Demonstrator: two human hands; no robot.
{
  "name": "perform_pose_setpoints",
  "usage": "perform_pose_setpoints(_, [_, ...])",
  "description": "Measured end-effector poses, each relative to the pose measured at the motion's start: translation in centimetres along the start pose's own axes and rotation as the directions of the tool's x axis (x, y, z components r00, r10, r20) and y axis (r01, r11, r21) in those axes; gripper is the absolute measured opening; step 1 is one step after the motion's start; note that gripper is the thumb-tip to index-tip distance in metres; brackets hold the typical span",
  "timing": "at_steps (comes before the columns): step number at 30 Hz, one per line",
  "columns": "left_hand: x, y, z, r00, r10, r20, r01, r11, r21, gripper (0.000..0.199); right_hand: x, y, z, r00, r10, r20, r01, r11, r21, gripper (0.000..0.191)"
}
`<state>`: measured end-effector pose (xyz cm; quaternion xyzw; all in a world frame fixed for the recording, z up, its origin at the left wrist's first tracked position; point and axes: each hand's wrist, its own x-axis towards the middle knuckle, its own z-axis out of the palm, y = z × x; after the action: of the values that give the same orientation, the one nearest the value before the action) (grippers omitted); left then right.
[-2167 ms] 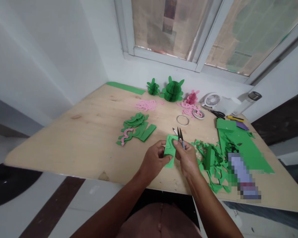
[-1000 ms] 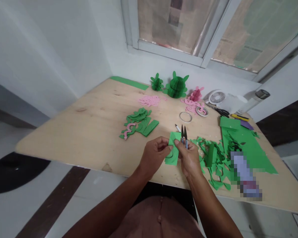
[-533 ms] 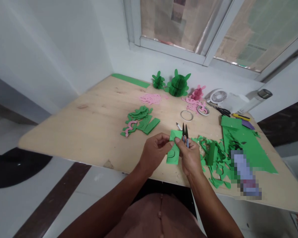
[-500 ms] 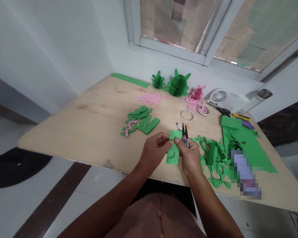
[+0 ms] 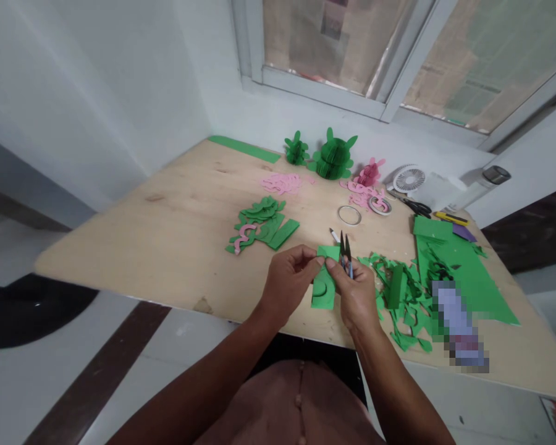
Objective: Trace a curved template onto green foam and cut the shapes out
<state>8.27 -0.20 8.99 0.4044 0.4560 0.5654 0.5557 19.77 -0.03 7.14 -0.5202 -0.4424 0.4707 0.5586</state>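
Between both hands, over the near edge of the table, is a small folded green paper piece with a curved line or cut on its lower half. My left hand pinches its left side between thumb and fingers. My right hand presses its thumb on the paper's right side and also keeps hold of scissors. The dark scissor blades point away from me, slightly apart, beside the paper. Just beyond lies a white pen with a dark tip. My right fingers are partly hidden behind the paper.
Green cut-outs with a pink wavy strip lie left; green scraps lie right, by a green sheet and a blurred object. Green honeycomb figures, pink cut-outs, a tape ring, a fan and a cutter stand farther back.
The lower flap of the green paper lies flatter, and the curve on it shows more plainly. Both hands keep nearly the same place and grip.
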Motion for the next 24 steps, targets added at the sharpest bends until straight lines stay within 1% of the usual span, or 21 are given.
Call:
perform_pose_setpoints(3, [0.0,-0.1,-0.1,1.000,-0.017,-0.002,0.017,1.000,-0.004,0.011,-0.1,-0.1,0.0,1.000,0.010,0.016,-0.010,1.000,0.002,0.036])
perform_pose_setpoints(8, [0.3,-0.1,-0.1,0.999,-0.029,-0.034,0.028,0.999,-0.034,0.011,-0.1,0.2,-0.1,0.998,0.061,0.027,-0.061,0.998,0.018,0.034])
perform_pose_setpoints(19, [0.5,-0.1,-0.2,0.999,-0.038,-0.014,0.038,0.999,-0.036,0.011,-0.2,0.8,-0.2,0.995,0.089,0.042,-0.091,0.995,0.036,0.027])
perform_pose_setpoints(21, [0.4,-0.2,-0.3,0.998,-0.057,-0.003,0.057,0.998,-0.037,0.008,-0.1,0.9,-0.2,0.996,0.080,0.027,-0.081,0.996,0.044,0.028])
perform_pose_setpoints(24, [0.0,-0.7,-0.7,0.992,-0.122,0.015,0.122,0.992,-0.040,0.008,0.0,1.1,-0.1,0.997,0.076,-0.013,-0.075,0.996,0.046,0.033])
